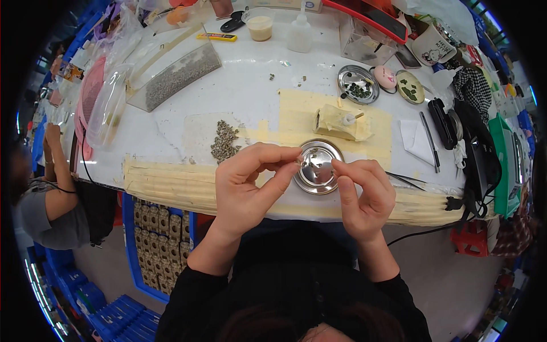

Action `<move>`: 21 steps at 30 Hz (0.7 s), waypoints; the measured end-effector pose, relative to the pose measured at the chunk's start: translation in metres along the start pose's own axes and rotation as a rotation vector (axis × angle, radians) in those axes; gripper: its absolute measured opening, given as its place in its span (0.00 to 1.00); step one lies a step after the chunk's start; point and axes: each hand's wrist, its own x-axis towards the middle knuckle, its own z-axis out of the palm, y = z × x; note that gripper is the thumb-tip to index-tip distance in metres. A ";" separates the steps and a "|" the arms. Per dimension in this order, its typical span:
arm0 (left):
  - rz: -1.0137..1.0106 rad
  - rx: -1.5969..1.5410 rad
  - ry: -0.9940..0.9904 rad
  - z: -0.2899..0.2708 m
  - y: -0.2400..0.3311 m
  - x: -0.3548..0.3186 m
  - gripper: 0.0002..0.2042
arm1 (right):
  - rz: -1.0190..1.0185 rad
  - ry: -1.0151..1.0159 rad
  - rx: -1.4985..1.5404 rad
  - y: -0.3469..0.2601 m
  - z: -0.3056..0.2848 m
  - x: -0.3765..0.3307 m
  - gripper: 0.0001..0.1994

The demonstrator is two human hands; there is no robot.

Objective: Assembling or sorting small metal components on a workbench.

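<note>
At frame centre, the left hand and right hand are pinching tiny parts together above the round metal dish, which would catch drops.

Part pinched in left hand fingertips too small to identify. Metal dish partly hidden behind both hands. Right hand pinch contents unclear. Person at 9 o'clock cut off.

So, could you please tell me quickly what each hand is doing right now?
Left hand: fingertips pinched shut on something too small to identify.
Right hand: fingertips pinched likewise, above the round metal dish.
</note>
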 end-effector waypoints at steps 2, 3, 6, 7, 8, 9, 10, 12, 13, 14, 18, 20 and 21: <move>-0.069 -0.116 -0.046 0.002 -0.001 -0.002 0.09 | -0.041 0.004 -0.041 0.000 0.000 0.000 0.12; -0.103 -0.175 -0.068 0.003 -0.001 -0.002 0.09 | -0.086 0.020 -0.060 -0.002 0.002 0.001 0.13; -0.295 -0.434 -0.094 0.006 0.001 0.000 0.09 | -0.198 0.058 -0.104 -0.009 0.005 0.006 0.15; -0.316 -0.503 -0.104 0.006 0.000 0.000 0.10 | -0.219 0.065 -0.111 -0.011 0.005 0.008 0.16; -0.337 -0.572 -0.114 0.006 -0.002 0.001 0.10 | -0.240 0.073 -0.118 -0.013 0.006 0.009 0.16; -0.360 -0.641 -0.125 0.006 -0.004 0.002 0.10 | -0.247 0.074 -0.121 -0.015 0.006 0.011 0.16; -0.377 -0.689 -0.127 0.006 -0.005 0.002 0.09 | -0.253 0.075 -0.125 -0.017 0.006 0.014 0.16; -0.409 -0.786 -0.131 0.007 -0.006 0.002 0.08 | -0.262 0.073 -0.133 -0.018 0.008 0.017 0.16; -0.410 -0.815 -0.135 0.008 -0.008 0.001 0.08 | -0.264 0.070 -0.137 -0.019 0.009 0.018 0.16; -0.411 -0.843 -0.139 0.009 -0.010 0.001 0.07 | -0.266 0.067 -0.142 -0.019 0.010 0.019 0.16; -0.430 -0.894 -0.164 0.010 -0.012 0.000 0.07 | -0.292 0.070 -0.137 -0.019 0.013 0.020 0.16; -0.408 -0.924 -0.191 0.010 -0.015 0.001 0.07 | -0.291 0.064 -0.133 -0.019 0.013 0.019 0.16; -0.397 -0.938 -0.204 0.010 -0.016 0.001 0.07 | -0.288 0.065 -0.128 -0.019 0.013 0.019 0.16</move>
